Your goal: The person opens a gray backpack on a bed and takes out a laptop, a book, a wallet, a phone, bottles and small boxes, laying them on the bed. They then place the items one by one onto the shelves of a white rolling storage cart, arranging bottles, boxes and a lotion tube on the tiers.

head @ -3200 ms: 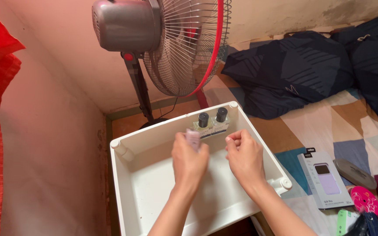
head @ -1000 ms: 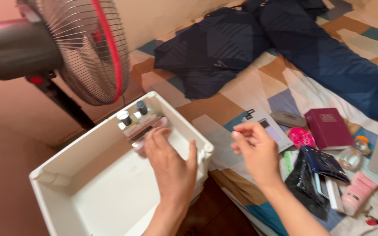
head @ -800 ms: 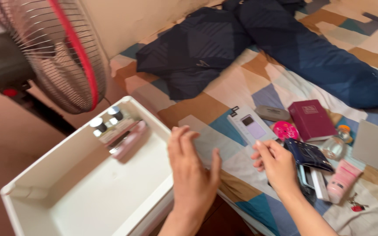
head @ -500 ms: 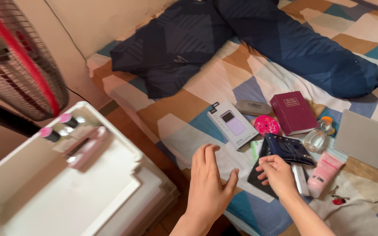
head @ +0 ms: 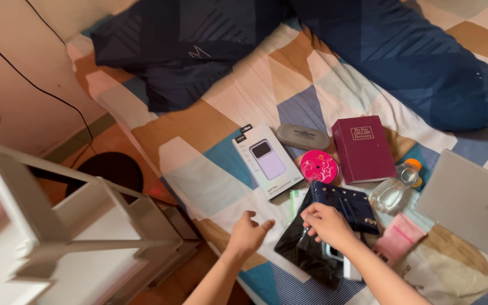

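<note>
Now both hands have left the white plastic drawer [head: 57,237] and come over the bed [head: 210,121] — a second ago the left hand was still at the pink tube laid beside the two small bottles at the drawer's far wall, and that corner has since slid out of view at 9 o'clock. So that piece of the putting-away looks finished, and attention has turned to the pile of small things on the patchwork sheet.

The right hand [head: 324,224] rests on a black glossy pouch [head: 305,252], its fingers [head: 310,214] curled narrow and pinching at the pouch's upper edge, just under a dark blue studded wallet [head: 348,206] — touching, though I cannot tell whether it has a firm hold yet. The left hand [head: 247,232] hovers empty at 9 o'clock of the pouch, fingers loosely spread, just above the sheet.

Around them, from 11 to 2 o'clock of the pouch: a white phone-case box [head: 267,160], a grey oval case [head: 303,136], a round pink disc [head: 319,166], a maroon book [head: 364,148] and a clear bottle with an orange cap [head: 396,189]. A pink tube [head: 396,241] lies just beside the right wrist, and a silver laptop [head: 473,204] at 3 o'clock.
</note>
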